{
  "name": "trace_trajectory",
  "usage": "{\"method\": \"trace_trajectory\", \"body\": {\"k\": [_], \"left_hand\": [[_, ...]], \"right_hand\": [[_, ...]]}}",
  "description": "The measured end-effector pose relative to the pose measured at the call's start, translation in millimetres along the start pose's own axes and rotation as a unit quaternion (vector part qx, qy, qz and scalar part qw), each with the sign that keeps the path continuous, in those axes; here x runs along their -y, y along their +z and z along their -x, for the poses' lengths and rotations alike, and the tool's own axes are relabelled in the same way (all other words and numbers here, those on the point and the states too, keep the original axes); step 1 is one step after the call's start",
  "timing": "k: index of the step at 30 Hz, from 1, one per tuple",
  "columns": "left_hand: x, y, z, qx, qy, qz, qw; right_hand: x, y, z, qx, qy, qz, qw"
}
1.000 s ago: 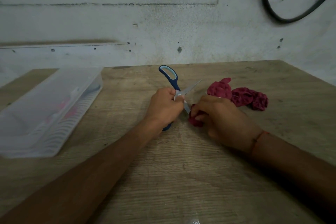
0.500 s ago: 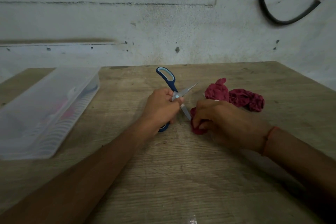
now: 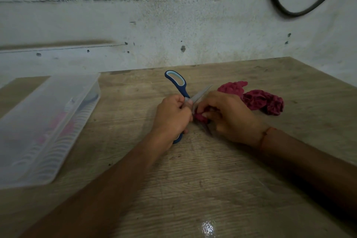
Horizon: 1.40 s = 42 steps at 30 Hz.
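Midway through a cut, at a guess, with nothing yet visibly severed. Grips the scissors (image 3: 178, 85) in the left hand (image 3: 172, 118) at the centre of the bench (image 3: 212, 189), with fingers (image 3: 180, 103) curled tight round the lower handle and the upper blue loop left free, pointing to 12 o'clock. Holds the blades spread, with one tip aimed at 2 o'clock over the right hand (image 3: 229, 116). Pinches a bunched end of the red cloth (image 3: 262, 100) between the right thumb and curled fingers (image 3: 204, 115), right against the blades near the pivot. Leaves the rest of that cloth crumpled on the bench at 2 o'clock of the hands, just beyond the right hand. Done so far, judging from this: gripping and lining up. Left to do: closing the blades and freeing the snipped piece. Cannot tell whether the fold sits fully between the blades. Off at 9 o'clock, a clear plastic tray (image 3: 48, 121) with pink and dark things inside, too blurred to name. Up at 1 o'clock on the wall (image 3: 173, 15), a loop of black cable (image 3: 280, 8). Against half a second ago: brings the pinched fold up and in toward the pivot, narrows the gap between the two hands, and keeps the scissors at much the same spot and spread
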<state>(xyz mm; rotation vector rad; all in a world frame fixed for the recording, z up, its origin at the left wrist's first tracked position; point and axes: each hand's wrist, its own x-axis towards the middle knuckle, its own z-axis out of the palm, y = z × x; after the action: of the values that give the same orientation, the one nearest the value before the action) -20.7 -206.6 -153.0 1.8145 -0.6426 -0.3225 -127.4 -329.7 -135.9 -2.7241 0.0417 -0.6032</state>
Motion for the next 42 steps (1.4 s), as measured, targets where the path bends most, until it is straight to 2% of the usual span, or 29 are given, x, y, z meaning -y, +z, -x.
{"method": "trace_trajectory", "body": {"k": [4, 12, 19, 26, 33, 38, 42], "left_hand": [[-1, 1, 0, 0.001, 0.004, -0.008, 1.000], [-4, -1, 4, 0.007, -0.006, -0.001, 1.000], [-3, -1, 5, 0.008, -0.004, -0.003, 1.000], [-4, 0, 4, 0.009, -0.004, 0.000, 1.000], [-2, 1, 6, 0.004, 0.012, -0.011, 1.000], [-2, 3, 4, -0.010, 0.009, -0.023, 1.000], [-3, 3, 4, 0.000, 0.002, -0.021, 1.000]], "right_hand": [[2, -14, 20, 0.054, -0.032, 0.012, 0.998], [1, 3, -12, -0.039, 0.042, -0.059, 0.997], [-2, -7, 15, 0.006, 0.015, -0.036, 0.999], [0, 5, -12, -0.053, 0.026, -0.024, 0.998], [-3, -15, 25, 0.045, -0.032, 0.004, 0.998], [4, -9, 8, 0.021, -0.042, 0.027, 0.999], [2, -12, 13, 0.056, -0.059, 0.029, 0.996]]}}
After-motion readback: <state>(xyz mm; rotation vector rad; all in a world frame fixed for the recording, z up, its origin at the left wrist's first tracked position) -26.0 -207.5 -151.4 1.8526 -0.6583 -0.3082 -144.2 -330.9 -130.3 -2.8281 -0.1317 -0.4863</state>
